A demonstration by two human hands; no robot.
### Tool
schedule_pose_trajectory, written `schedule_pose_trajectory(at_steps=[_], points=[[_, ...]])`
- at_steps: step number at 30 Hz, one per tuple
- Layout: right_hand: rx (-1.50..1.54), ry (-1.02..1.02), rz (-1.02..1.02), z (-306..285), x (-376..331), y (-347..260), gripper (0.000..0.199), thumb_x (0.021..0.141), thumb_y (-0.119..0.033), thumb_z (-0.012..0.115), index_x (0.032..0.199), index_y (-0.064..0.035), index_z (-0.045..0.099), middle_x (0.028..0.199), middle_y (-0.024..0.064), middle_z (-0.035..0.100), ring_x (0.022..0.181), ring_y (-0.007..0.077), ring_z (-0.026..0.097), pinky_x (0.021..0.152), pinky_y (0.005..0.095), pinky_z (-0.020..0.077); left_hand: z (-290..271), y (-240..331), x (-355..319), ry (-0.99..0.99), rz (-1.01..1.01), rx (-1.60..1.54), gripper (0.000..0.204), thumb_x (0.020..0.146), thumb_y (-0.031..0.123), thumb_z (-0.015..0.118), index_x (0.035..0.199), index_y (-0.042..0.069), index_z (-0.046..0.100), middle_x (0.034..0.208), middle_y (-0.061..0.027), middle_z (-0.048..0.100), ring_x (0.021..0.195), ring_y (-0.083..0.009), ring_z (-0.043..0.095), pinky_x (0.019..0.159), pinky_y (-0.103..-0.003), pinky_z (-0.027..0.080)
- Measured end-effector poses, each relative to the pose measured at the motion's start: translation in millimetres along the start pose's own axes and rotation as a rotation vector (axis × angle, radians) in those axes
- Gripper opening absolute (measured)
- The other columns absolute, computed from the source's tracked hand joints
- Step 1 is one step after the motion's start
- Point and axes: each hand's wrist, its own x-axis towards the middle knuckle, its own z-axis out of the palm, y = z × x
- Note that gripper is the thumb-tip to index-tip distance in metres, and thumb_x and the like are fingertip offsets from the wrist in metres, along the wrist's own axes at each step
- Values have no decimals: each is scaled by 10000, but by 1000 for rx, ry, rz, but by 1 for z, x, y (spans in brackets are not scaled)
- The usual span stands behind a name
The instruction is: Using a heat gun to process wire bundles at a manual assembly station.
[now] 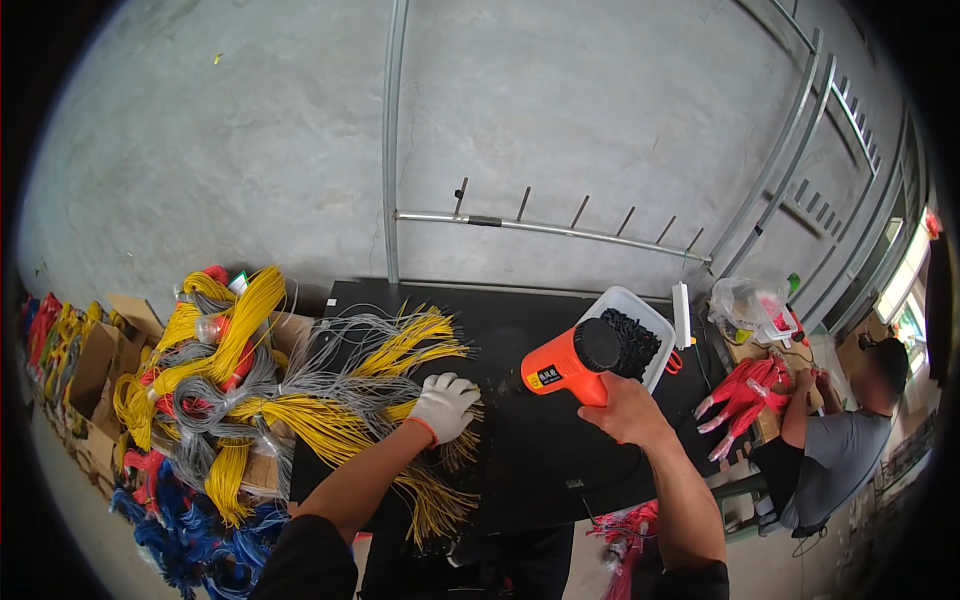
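My right hand (622,408) is wrapped round the handle of an orange heat gun (560,368) with a black rear cap. Its dark nozzle points left, towards the wire ends. My left hand (445,408), in a white glove with an orange cuff, lies palm down on the ends of yellow wires (432,492), its fingers stretched over them. Bundles of grey wires (345,345) and more yellow ones fan out across the black table (560,470). Behind the heat gun stands a white plastic tub (655,318) holding many small black pieces.
Yellow and grey wire coils (240,390) are heaped left of the table, above blue wire bundles (200,535). Red-handled scissors (674,362) lie beside the tub. At right a seated person (835,450) works near red wire bundles (745,395). A pegged metal rail (560,228) crosses the wall.
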Motion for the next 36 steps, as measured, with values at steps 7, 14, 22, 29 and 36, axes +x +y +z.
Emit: schedule_pose_trajectory(at_steps=[7,14,22,29,36], points=[[15,36,-44,1,3,-1,479,844,-309,823,1158,5,643,1010,258,749,1035,476,701,929,543,554,-9,-6,-1,181,-324,-94,297,905,253,727,1175,131,746,1233,-70,632,1276,-326,534,1106,-509,388],[0,52,-106,17,33,-6,503,819,-309,828,1168,14,664,1002,261,747,1007,462,712,903,512,559,-13,-8,5,367,-485,-6,296,912,248,736,1167,104,694,1161,-107,676,1178,-357,594,1017,-523,443],[-42,13,-78,22,59,-7,466,871,-325,795,1167,5,651,1041,251,748,1047,461,705,937,535,553,-82,76,-59,485,-345,-308,183,852,84,765,817,56,588,883,-129,633,871,-369,601,832,-476,462],[-92,-68,-115,16,62,-19,490,850,-335,810,1175,-4,654,1050,258,741,1055,460,698,942,530,544,-94,106,-171,471,-373,-274,199,787,43,765,745,83,575,836,-69,638,853,-327,606,831,-447,475],[-110,-22,-114,18,62,-23,493,830,-335,819,1158,-5,656,1019,263,739,1025,465,700,918,528,542,-83,68,-219,638,-690,-128,139,847,-5,688,916,60,586,957,-110,637,912,-333,601,844,-447,474]])
